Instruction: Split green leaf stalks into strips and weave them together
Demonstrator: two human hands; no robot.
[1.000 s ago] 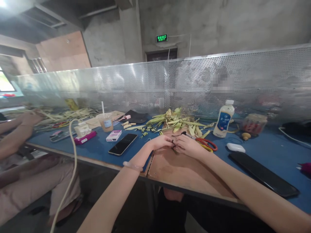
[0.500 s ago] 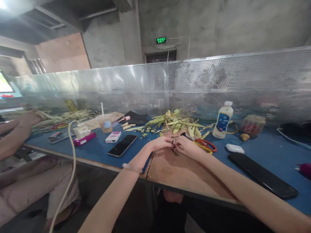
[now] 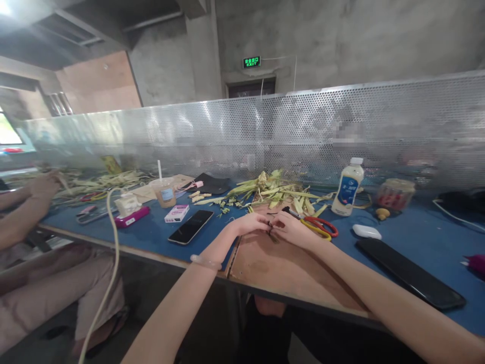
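My left hand [image 3: 250,223] and my right hand [image 3: 291,228] meet over the brown board [image 3: 288,268] at the table's middle. Both pinch a small dark object [image 3: 270,230] between their fingertips; it is too small to name. A clear bangle [image 3: 206,262] circles my left wrist. Red and yellow scissors [image 3: 320,226] lie just right of my right hand. A heap of green and pale leaf strips [image 3: 273,192] lies behind the hands.
A black phone [image 3: 191,226], a pink box [image 3: 177,213], a drink cup with straw [image 3: 164,189] and a white bottle [image 3: 348,187] stand on the blue table [image 3: 417,237]. A black keyboard [image 3: 409,273] and white mouse [image 3: 366,231] lie right. Another person's arms [image 3: 22,207] work at far left. A perforated metal screen [image 3: 303,131] closes the back.
Both hands stay together on the small dark object with only slight finger movement. The person at the left has shifted their hands a little.
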